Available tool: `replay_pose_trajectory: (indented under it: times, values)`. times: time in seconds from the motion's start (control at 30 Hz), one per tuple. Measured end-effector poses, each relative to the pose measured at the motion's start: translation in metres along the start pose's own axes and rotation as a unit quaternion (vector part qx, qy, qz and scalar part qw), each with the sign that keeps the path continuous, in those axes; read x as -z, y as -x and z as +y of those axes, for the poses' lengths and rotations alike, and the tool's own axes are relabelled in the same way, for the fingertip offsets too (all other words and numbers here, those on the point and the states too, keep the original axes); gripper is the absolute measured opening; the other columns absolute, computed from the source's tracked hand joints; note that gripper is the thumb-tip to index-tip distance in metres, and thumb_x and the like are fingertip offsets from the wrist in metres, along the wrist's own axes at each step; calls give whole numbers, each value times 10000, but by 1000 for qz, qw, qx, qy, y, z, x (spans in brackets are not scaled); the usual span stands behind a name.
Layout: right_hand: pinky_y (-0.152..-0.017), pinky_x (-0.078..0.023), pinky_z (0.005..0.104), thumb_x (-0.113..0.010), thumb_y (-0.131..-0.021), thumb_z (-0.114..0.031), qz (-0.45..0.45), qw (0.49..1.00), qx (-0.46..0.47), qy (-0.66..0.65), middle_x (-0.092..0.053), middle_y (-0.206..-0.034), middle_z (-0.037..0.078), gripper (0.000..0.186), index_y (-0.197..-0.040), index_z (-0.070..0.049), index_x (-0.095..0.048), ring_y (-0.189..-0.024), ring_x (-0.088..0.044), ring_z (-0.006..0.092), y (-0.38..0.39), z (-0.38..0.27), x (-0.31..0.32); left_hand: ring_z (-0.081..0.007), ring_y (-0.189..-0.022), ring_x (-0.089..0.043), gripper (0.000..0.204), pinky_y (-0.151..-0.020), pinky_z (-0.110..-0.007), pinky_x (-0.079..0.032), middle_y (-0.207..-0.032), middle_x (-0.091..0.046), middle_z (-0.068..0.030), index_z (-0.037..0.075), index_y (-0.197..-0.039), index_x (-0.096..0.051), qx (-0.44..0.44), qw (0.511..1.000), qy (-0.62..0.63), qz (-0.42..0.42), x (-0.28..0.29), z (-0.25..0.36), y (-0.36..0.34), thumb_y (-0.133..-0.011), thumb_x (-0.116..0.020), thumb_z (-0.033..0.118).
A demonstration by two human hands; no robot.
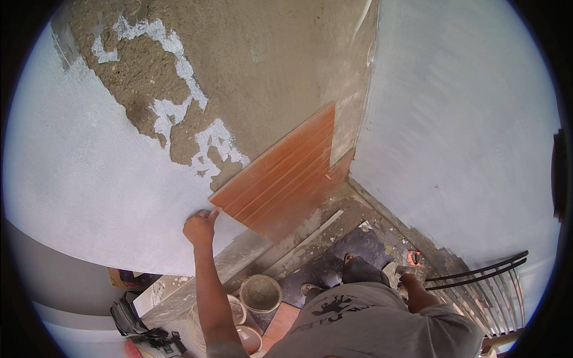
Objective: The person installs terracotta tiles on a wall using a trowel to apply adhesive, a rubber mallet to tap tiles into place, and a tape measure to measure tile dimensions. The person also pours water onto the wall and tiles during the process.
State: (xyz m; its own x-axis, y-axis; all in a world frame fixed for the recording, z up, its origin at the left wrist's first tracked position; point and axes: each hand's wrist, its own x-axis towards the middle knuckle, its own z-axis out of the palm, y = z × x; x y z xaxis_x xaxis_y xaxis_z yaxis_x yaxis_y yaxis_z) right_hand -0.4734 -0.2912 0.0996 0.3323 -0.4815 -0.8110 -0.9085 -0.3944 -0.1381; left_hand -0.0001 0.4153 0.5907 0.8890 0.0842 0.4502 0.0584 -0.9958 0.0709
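Observation:
A reddish-brown tile (pixel 280 173) with lengthwise ridges lies against the bare cement wall (pixel 280 65), near the corner with the white wall. My left hand (pixel 200 227) is closed at the tile's lower left corner, thumb and fingers pinched on its edge. My right hand (pixel 406 283) is low by my side, its fingers curled round a pale grey thing (pixel 391 272) whose kind I cannot make out. Part of that hand is hidden behind my arm and body.
Several buckets stand at lower left, among them one with grey mix (pixel 261 292), beside another tile (pixel 282 322). A black bag (pixel 126 315) lies farther left. A curved metal railing (pixel 477 285) stands right. An orange-and-black object (pixel 413 258) rests on the floor.

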Motion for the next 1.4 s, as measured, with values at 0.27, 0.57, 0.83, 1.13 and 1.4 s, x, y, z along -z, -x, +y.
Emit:
replay_pose_trajectory:
  times: [0.27, 0.57, 0.83, 1.13, 1.4]
  values:
    - [-766, -542, 398, -622, -918, -302, -31, 998, -22, -53, -732, -992, 107, 264, -1009, -80, -730, -847, -710, 239, -27, -6, 46, -323, -695, -695, 444, -637, -403, -532, -738, -708, -144, 59, -849, -759, 48, 993, 76, -72, -16, 20, 15, -745, -790, 490]
    - [-541, -513, 395, -484, -968, -207, -186, 977, 48, -96, -636, -708, 83, 239, -934, -17, -624, -545, -604, 188, 54, -170, 159, -373, -1015, -670, 634, -888, -443, -506, -1015, -712, -212, -17, -1038, -705, 149, 803, 189, -546, -147, 94, 271, -746, -754, 544]
    - [-434, -394, 358, -590, -920, -183, -286, 934, -133, -167, -526, -655, 47, 109, -916, -81, -551, -480, -489, 173, 45, -237, 186, -341, -1185, -592, 649, -995, -416, -451, -1234, -647, -195, 46, -1223, -653, 407, 603, 315, -610, -129, 198, 550, -887, -560, 593]
    - [-468, -415, 385, -581, -935, -250, -299, 939, -69, 154, -533, -654, 53, 163, -886, -99, -542, -492, -506, 199, -13, -316, 151, -415, -1076, -619, 640, -906, -455, -483, -1133, -645, -271, -2, -1198, -608, 328, 674, 308, -586, -30, 279, 529, -928, -507, 570]
    - [-449, -488, 390, -586, -912, -285, -292, 905, 107, 289, -604, -671, 117, 332, -896, 46, -609, -498, -589, 215, -3, -368, 111, -446, -1082, -612, 803, -951, -466, -470, -1163, -600, -360, -158, -1192, -559, 556, 551, 249, -571, -29, 328, 553, -922, -490, 595]
